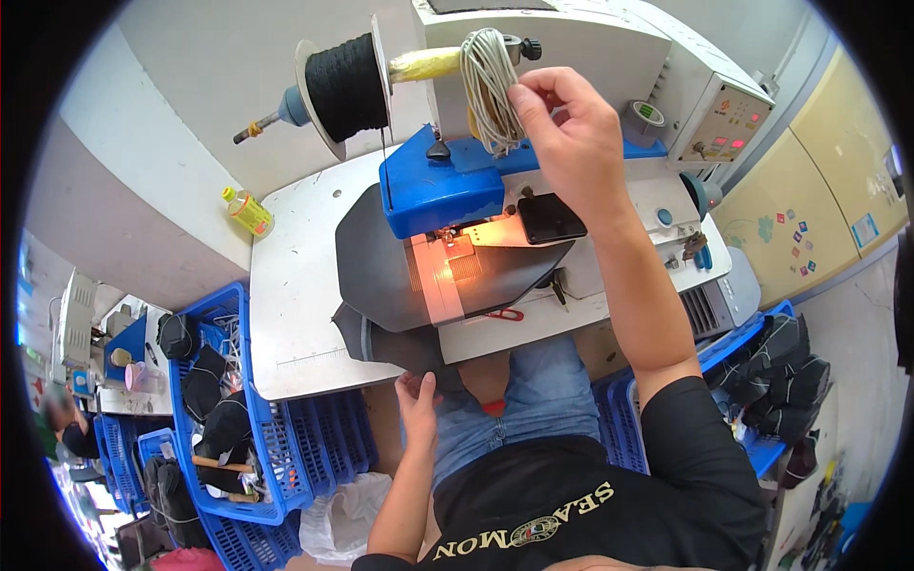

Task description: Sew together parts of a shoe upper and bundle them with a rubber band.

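My right hand (pixel 579 128) is raised above the sewing machine, thumb and forefinger pinched on the edge of a hanging bundle of pale elastic cord (pixel 487 81). The bundle hangs on a rod wrapped in yellow, beside a spool of black thread (pixel 345 88). Lower down, my left hand (pixel 417 404) is at the table's front edge, fingers a little apart, close to the lower edge of a dark fabric piece (pixel 395 343). That piece lies partly beyond the black plate (pixel 371 247) under the blue machine head (pixel 443 190). Lamp light falls on the metal clamp (pixel 436 285).
A phone (pixel 552 219) lies right of the clamp, with small red-handled snips (pixel 506 314) near the table's front. A yellow-labelled bottle (pixel 248 211) stands at the left. Blue baskets (pixel 276 447) with black goods flank me; a control box (pixel 724 119) sits at the back right.
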`<state>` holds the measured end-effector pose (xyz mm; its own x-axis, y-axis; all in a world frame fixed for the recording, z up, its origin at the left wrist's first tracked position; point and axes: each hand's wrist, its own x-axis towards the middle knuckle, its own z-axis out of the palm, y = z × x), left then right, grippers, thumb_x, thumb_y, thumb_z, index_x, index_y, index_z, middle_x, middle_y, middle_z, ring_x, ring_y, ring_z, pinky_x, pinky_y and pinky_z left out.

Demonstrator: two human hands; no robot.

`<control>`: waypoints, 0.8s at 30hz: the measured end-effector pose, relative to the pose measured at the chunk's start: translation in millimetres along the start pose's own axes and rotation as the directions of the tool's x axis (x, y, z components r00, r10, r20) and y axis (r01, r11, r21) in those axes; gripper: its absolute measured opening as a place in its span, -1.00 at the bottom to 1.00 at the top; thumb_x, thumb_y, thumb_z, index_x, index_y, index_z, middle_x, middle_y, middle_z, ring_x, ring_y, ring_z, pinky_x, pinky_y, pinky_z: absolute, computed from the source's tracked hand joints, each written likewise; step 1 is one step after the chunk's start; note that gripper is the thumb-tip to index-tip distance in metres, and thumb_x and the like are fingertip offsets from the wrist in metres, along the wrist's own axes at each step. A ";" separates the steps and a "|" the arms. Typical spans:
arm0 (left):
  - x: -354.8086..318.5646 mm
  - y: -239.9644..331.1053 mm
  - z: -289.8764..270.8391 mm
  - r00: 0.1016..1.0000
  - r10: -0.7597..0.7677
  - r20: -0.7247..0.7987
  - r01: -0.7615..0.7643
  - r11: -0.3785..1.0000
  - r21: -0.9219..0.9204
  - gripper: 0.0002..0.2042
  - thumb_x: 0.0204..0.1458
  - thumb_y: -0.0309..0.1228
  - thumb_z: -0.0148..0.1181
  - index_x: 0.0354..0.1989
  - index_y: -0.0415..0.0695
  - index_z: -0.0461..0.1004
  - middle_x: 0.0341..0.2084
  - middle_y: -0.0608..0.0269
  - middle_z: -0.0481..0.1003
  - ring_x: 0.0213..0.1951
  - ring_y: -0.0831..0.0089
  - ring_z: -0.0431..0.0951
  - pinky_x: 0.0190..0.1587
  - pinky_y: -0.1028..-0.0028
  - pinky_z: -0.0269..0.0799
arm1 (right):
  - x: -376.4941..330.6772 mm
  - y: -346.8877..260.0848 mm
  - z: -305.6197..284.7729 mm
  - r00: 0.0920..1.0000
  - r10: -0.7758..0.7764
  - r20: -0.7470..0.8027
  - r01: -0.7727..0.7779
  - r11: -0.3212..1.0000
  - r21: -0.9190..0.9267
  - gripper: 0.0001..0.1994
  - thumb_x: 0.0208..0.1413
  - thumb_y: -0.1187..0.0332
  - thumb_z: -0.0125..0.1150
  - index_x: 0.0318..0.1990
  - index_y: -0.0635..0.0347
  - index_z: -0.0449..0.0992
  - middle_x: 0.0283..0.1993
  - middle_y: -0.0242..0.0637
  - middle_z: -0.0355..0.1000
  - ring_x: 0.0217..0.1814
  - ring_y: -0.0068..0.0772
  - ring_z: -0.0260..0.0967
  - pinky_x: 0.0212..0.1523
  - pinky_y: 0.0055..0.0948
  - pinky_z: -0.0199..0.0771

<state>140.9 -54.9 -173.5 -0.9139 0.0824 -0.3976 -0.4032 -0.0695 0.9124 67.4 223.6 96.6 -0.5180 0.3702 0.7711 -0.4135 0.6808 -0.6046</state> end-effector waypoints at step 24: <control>-4.6 2.0 1.3 0.993 -0.072 0.095 0.086 0.986 -0.146 -0.38 0.03 -0.20 0.27 0.17 -0.15 0.09 -0.10 0.24 0.26 -0.07 0.46 0.34 -0.15 0.40 0.43 | -81.3 17.6 -50.4 0.653 0.398 0.645 -0.756 0.394 0.522 -0.92 0.20 0.37 0.03 -0.30 0.15 0.37 -0.61 -0.61 0.06 -0.66 -0.78 -0.12 -0.66 -0.70 -0.17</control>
<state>144.4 -54.2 -169.7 -0.8736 0.1817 -0.4515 -0.4828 -0.2066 0.8510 140.1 237.4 33.3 -0.9854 0.1049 0.1339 -0.1621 -0.3415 -0.9258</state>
